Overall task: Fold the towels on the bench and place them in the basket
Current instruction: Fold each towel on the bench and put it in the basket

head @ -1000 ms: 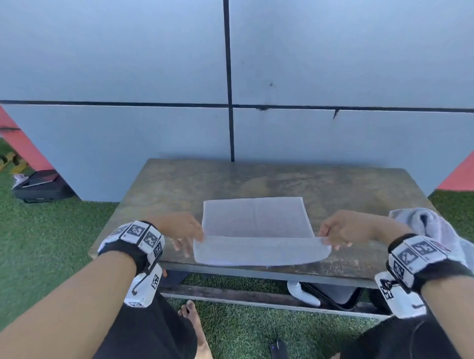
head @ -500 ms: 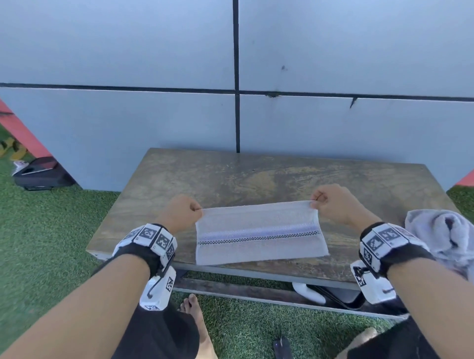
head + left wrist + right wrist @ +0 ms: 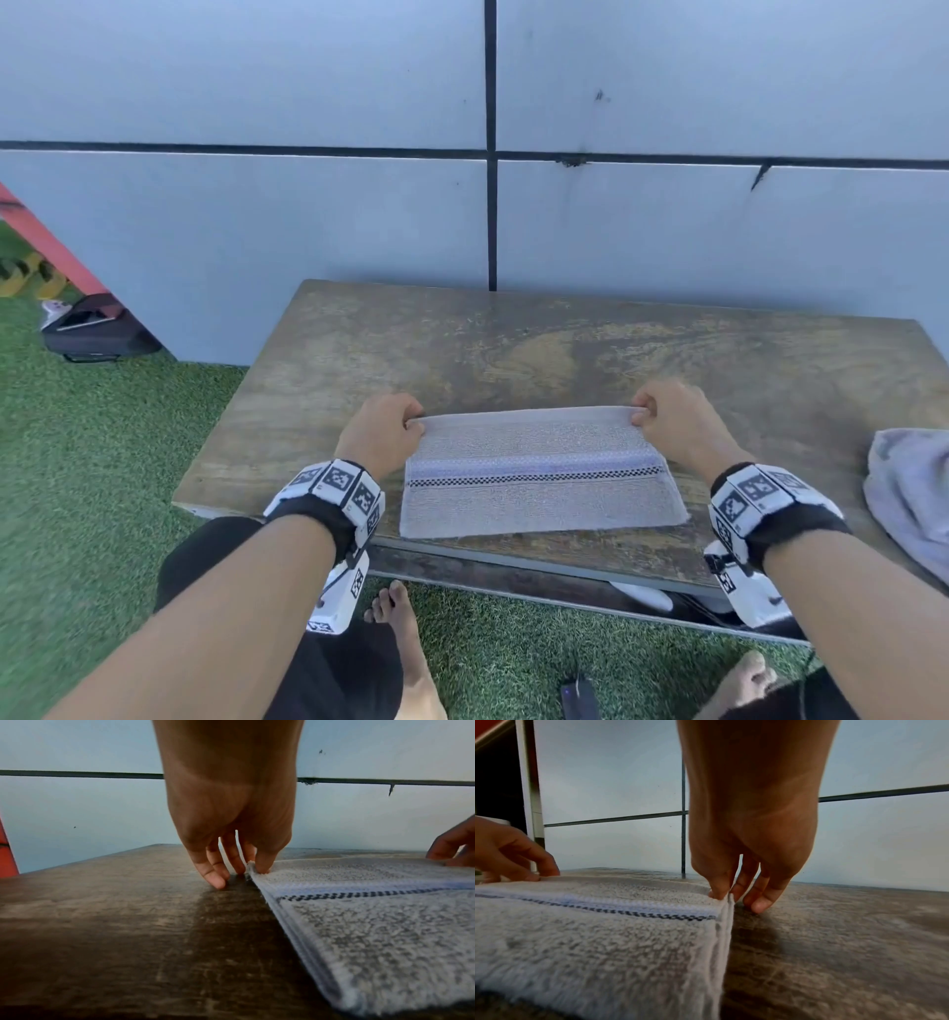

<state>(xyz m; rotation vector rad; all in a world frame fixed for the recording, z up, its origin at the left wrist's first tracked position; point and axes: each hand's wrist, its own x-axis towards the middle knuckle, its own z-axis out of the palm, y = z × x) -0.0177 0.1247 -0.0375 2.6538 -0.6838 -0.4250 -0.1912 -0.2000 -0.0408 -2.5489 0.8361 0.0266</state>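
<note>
A pale grey towel (image 3: 539,473) with a dark checkered stripe lies folded in half on the wooden bench (image 3: 513,354), its near edge at the bench's front. My left hand (image 3: 382,429) pinches the far left corner (image 3: 253,867) between thumb and forefinger. The far right corner (image 3: 721,894) is pinched the same way by my right hand (image 3: 667,419). Both corners sit low on the bench top. A second, crumpled grey towel (image 3: 909,488) lies at the bench's right end. No basket is in view.
A grey panelled wall (image 3: 488,205) stands right behind the bench. Green artificial turf (image 3: 102,462) surrounds it. A black case (image 3: 97,334) sits on the turf at far left. My bare feet (image 3: 400,632) and a dark phone (image 3: 580,699) are below the bench's front edge.
Both hands carried the towel's near edge up and over to the far edge, folding it in half. The checkered stripe now faces up. The hands have lowered the corners onto the bench.
</note>
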